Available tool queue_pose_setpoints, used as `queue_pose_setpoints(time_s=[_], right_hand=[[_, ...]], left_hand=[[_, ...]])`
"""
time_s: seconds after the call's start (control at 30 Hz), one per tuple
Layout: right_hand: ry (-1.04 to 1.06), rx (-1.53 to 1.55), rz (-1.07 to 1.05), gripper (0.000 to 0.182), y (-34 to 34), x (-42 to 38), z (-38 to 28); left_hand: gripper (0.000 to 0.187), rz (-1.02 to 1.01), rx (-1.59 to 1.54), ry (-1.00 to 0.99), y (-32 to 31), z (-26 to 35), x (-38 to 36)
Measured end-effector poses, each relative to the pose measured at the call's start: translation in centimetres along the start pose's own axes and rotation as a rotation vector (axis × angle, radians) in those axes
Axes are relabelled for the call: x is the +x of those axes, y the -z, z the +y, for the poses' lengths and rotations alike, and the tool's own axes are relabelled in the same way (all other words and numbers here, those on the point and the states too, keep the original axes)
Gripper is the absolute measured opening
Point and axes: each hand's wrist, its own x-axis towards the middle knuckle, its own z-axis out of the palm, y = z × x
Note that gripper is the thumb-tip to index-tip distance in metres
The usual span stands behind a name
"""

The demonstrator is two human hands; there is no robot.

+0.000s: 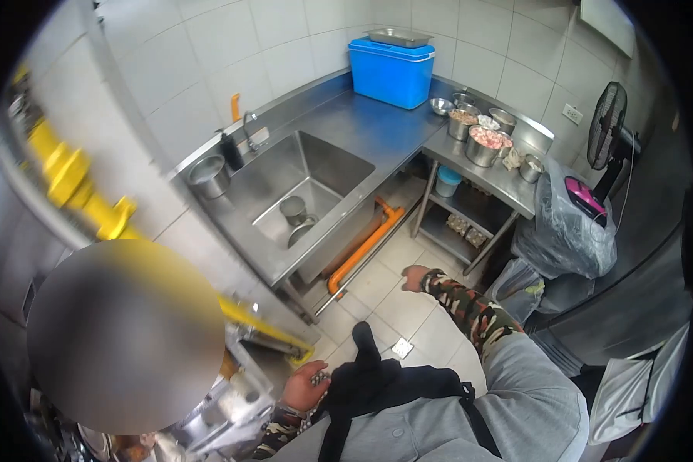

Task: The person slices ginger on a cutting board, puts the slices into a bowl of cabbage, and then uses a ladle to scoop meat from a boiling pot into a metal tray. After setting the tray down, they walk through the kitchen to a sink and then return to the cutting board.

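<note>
My left hand [305, 387] is low in front of my body, beside the black apron [377, 389]. Its fingers curl around a small, spotted greyish thing [319, 377], too small to make out. Out over the tiled floor [369, 289], my right hand [416, 279] reaches forward at the end of a camouflage sleeve [470, 308]. Thumb and fingers look apart there, and nothing shows between them. Nearest to it are the steel table with shelves [470, 158] and an orange pipe [369, 250] under the sink.
A steel sink [335, 165] holds metal pots. Several metal containers of food, one with pinkish pieces [487, 142], stand on the side table. A blue cooler [393, 73] sits in the corner. On the right are a fan [608, 127] and plastic-covered items [562, 231]; yellow pipes [73, 177] run left.
</note>
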Motion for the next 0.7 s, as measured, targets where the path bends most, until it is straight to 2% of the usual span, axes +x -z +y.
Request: queue_pose_setpoints(time_s=[0.13, 0.2, 0.23, 0.27, 0.33, 0.37, 0.43, 0.47, 0.53, 0.6, 0.67, 0.7], right_hand=[[0.067, 0.159, 0.076, 0.053, 8.0, 8.4, 3.6], [-0.188, -0.095, 0.015, 0.046, 12.0, 11.9, 7.9], [-0.227, -0.240, -0.028, 0.042, 13.8, 13.3, 10.2], [-0.258, -0.388, -0.065, 0.039, 15.8, 14.8, 13.2], [-0.352, -0.417, -0.275, 0.041, 17.7, 21.9, 24.6], [-0.469, -0.166, -0.092, 0.041, 21.2, 19.9, 23.1], [-0.684, 0.240, 0.126, 0.043, 29.8, 14.6, 19.7], [-0.790, 0.390, 0.159, 0.045, 32.9, 15.2, 20.4], [-0.650, 0.111, 0.378, 0.044, 38.4, 20.5, 29.4], [-0.561, -0.131, 0.522, 0.045, 45.3, 26.3, 39.2], [-0.566, 0.024, 0.944, 0.050, 52.4, 32.9, 45.4], [-0.578, 0.135, 1.105, 0.064, 56.6, 34.4, 43.6]], left_hand=[[0.036, 0.043, -0.066, 0.049, -1.6, -3.2, 10.6], [0.036, 0.058, -0.029, 0.011, -1.7, -2.7, 16.2], [0.036, 0.093, -0.085, -0.014, -1.5, -2.0, 19.1], [0.036, 0.137, -0.136, -0.040, -1.2, -1.5, 21.7], [0.036, 0.132, -0.150, -0.028, -0.2, -1.0, 25.6], [0.036, 0.124, -0.164, -0.017, 0.3, -0.7, 27.3], [0.036, 0.118, -0.228, 0.058, 1.7, -0.2, 30.0], [0.036, 0.149, -0.185, 0.088, 2.2, -0.9, 31.0], [0.036, 0.258, -0.194, 0.204, 2.5, -3.3, 32.4], [0.036, 0.398, 0.055, 0.202, 3.0, -4.5, 33.0], [0.035, 0.501, 0.044, 0.343, 2.6, -3.9, 32.8], [0.035, 0.522, 0.039, 0.398, 1.9, -3.8, 32.5]])
